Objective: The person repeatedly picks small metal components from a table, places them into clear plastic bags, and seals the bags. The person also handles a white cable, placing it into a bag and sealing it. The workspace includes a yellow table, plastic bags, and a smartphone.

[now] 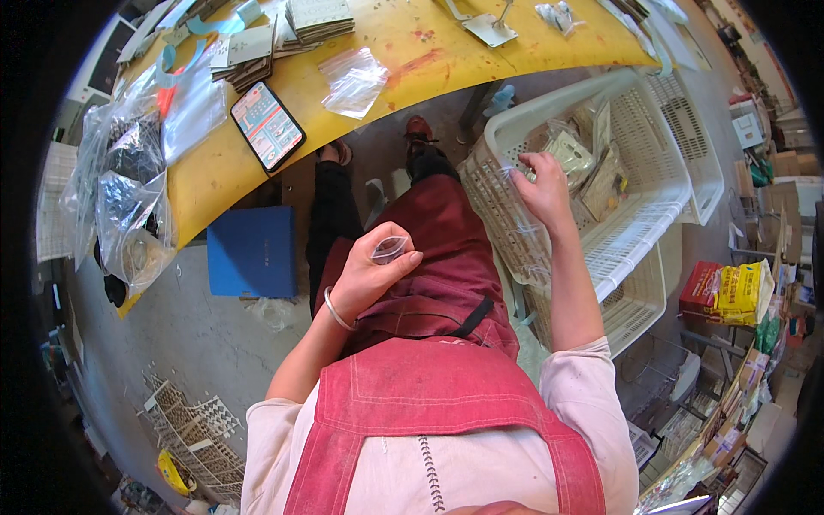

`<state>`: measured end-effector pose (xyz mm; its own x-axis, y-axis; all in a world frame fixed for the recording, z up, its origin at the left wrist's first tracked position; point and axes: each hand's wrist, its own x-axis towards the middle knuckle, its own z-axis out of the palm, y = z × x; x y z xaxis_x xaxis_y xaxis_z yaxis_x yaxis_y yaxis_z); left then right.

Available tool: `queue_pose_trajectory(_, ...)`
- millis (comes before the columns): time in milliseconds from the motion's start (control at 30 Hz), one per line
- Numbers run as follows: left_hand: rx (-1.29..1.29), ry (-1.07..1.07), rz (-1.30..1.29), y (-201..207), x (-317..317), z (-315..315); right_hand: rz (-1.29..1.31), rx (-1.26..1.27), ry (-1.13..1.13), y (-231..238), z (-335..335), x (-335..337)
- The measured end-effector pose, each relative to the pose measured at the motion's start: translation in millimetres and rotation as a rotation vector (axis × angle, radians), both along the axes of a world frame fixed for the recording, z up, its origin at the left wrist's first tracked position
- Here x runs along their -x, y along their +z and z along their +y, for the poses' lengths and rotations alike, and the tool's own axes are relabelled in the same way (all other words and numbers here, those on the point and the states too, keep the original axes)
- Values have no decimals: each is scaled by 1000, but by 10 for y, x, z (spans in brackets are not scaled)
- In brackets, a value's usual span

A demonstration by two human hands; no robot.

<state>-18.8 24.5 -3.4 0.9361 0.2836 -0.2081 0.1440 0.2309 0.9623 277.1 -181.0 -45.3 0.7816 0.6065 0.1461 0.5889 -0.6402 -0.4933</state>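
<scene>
My left hand [371,273] is closed around a small clear plastic bag [390,250], held over my lap on the red apron [446,232]. The bag's mouth gapes upward; whether anything lies inside I cannot make out. My right hand [547,190] is raised at the near left side of a white plastic basket [631,249]. Its fingers are bent and apart, and nothing shows plainly between them. Inside that basket lie several pale, flat packed pieces [571,150] in clear plastic.
On the yellow table [412,69] lie a phone [268,126], a stack of clear bags [354,81] and stacked flat cards [318,19]. Clear plastic bags [133,206] hang off its left end. A blue box [251,251] stands below. Another white basket [639,300] sits under the first.
</scene>
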Motion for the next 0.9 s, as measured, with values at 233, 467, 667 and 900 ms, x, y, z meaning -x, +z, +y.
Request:
queue_pose_trajectory(233, 25, -26, 27, -16, 5, 15, 212, -50, 0, -60, 30, -137)
queue_pose_trajectory(467, 7, -30, 5, -19, 9, 27, 425, -109, 183, -271, -122, -356)
queue_pose_trajectory(667, 1, -4, -38, 28, 2, -14, 597, -164, 248, -47, -56, -334)
queue_pose_trajectory(900, -86, -69, -57, 5, 38, 6, 470, -34, 302, 19, -29, -392)
